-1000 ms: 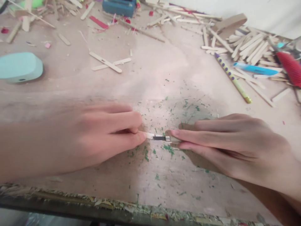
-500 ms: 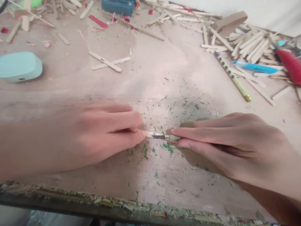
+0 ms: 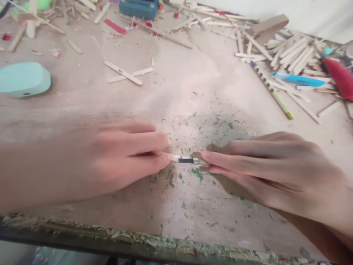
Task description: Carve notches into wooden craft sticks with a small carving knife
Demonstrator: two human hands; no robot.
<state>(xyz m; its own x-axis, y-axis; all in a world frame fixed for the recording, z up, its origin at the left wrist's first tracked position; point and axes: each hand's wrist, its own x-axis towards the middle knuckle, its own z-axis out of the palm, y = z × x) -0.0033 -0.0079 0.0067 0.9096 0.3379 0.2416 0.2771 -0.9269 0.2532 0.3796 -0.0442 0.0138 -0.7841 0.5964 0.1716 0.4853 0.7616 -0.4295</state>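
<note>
My left hand (image 3: pixel 110 162) rests on the board, its fingers pinched on the end of a thin pale wooden stick (image 3: pixel 173 157). My right hand (image 3: pixel 270 169) comes in from the right, fingers closed around a small craft knife (image 3: pixel 193 161). Its short metal blade lies against the stick just past my left fingertips. Green shavings (image 3: pixel 197 173) are scattered on the board under and around the blade. Most of the stick and the knife's handle are hidden inside my hands.
A worn wooden board (image 3: pixel 176 92) carries a pale blue case (image 3: pixel 23 78) at left, two loose sticks (image 3: pixel 124 73), a dotted pencil (image 3: pixel 271 89), a heap of craft sticks (image 3: pixel 289 51), a blue pen (image 3: pixel 299 79), a red tool (image 3: pixel 340 77) and a teal box (image 3: pixel 139 7).
Both hands stay almost in place. The knife blade has shifted slightly back and forth along the stick between my fingertips.
</note>
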